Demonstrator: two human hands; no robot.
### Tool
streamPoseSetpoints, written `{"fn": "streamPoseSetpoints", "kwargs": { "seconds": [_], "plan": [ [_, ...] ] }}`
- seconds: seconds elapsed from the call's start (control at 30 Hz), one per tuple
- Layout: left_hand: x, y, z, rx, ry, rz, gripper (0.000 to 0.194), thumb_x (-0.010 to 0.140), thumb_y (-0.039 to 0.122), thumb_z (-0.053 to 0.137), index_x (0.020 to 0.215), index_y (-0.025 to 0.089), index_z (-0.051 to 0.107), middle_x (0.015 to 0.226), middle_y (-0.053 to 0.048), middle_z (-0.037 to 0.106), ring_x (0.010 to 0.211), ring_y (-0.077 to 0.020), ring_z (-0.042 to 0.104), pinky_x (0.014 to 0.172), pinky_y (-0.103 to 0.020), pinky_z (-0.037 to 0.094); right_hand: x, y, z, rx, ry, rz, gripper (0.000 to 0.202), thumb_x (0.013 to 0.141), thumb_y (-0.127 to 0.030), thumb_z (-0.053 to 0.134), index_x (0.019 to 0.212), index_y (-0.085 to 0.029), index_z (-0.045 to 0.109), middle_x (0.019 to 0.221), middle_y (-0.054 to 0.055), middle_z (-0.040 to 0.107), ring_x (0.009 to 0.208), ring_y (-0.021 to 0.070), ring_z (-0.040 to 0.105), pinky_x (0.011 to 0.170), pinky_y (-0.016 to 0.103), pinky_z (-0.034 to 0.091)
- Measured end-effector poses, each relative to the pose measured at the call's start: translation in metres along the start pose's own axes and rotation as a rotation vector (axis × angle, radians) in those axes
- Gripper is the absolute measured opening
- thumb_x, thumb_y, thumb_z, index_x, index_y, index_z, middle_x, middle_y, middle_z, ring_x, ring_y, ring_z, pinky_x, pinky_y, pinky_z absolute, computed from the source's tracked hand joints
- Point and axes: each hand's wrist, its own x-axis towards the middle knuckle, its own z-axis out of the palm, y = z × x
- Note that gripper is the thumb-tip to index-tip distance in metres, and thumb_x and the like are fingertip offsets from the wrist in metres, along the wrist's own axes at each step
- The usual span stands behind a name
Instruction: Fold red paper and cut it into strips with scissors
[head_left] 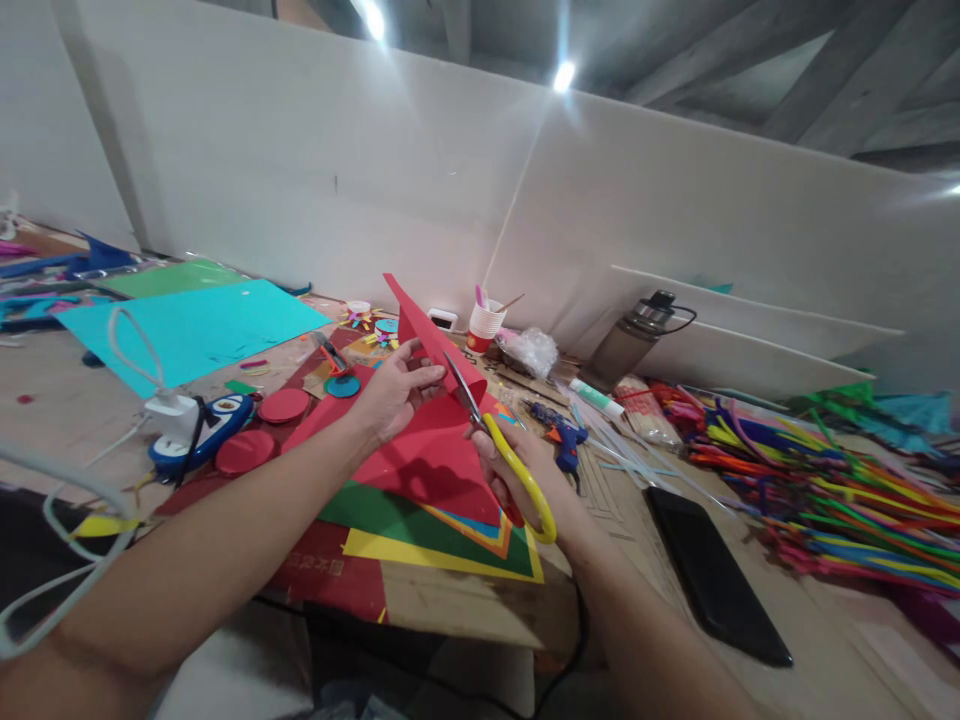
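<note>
My left hand (397, 391) pinches the edge of a folded red sheet (429, 335) that stands up above the table. Yellow and red scissors (517, 462) are in my right hand (512, 465), with the blades pointing up and left against the red sheet, close to my left fingertips. Whether the blades have cut into it cannot be made out. Beneath both hands lies another red sheet (435, 462), on top of a green sheet (375, 515) and a yellow sheet (442, 562).
Left are a blue power strip (199, 435), red discs (245, 452) and a cyan sheet (202, 330). Behind stands a paper cup (486, 325). Right are a glue gun (569, 443), a bottle (630, 340), a black phone (716, 575) and colourful pipe cleaners (847, 500).
</note>
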Motion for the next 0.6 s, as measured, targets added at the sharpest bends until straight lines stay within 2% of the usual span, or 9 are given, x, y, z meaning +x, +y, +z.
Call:
{"fn": "streamPoseSetpoints", "kwargs": {
  "seconds": [0.47,0.6],
  "plan": [
    [-0.0008,0.0019,0.0011,0.028,0.04,-0.019,0.038,0.062,0.008,0.077,0.095,0.018,0.06,0.078,0.001,0.068,0.068,-0.0112,0.065,0.064,-0.024,0.054,0.0007,0.0005,-0.0018,-0.065,0.015,-0.015,0.039,0.088,-0.059,0.05,0.085,-0.02,0.051,0.057,-0.006,0.046,0.041,0.0078,0.043,0.039,0.02,0.031],
    [0.0021,0.0064,-0.0022,0.019,0.09,-0.056,0.031,0.063,0.011,0.077,0.088,0.017,0.06,0.073,0.001,0.067,0.059,-0.0101,0.062,0.058,-0.024,0.053,0.0019,-0.0004,-0.0042,-0.102,-0.011,-0.034,0.036,0.088,-0.055,0.052,0.078,-0.021,0.047,0.054,-0.006,0.046,0.042,0.0074,0.042,0.042,0.02,0.033]
  ]
}}
